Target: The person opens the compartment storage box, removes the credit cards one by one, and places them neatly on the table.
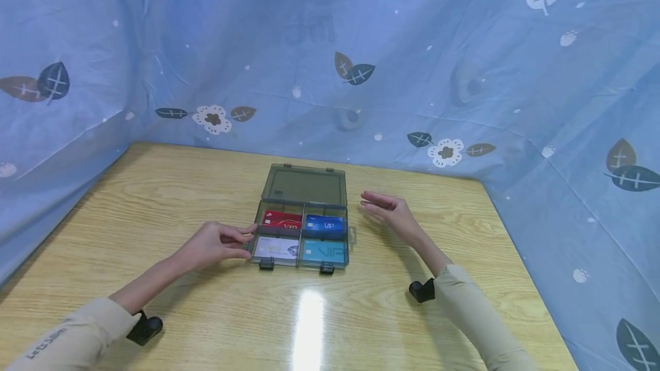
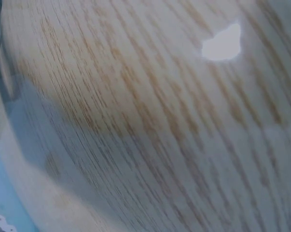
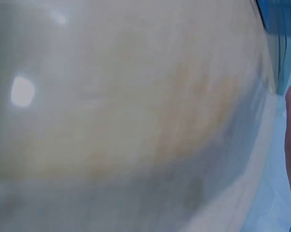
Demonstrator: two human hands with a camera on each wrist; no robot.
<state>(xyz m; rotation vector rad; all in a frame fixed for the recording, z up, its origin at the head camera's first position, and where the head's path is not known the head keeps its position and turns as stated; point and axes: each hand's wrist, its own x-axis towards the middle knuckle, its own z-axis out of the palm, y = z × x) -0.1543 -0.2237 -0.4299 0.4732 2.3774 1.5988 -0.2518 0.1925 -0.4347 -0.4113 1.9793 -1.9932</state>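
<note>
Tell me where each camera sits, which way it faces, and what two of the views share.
Head: on the person's head, facing forward and down at the box on the table; left hand, right hand and sleeves show.
Left wrist: on that wrist, facing the table; no hand shows.
Right wrist: on that wrist, facing the table; part of the right hand shows at the right edge.
Shared: head and right wrist both show the table and right hand.

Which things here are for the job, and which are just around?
Probably for the job: open four-compartment box, red VIP card, blue VIP card, white VIP card, teal VIP card

Just around: wood-grain table, blue leaf-print cloth
</note>
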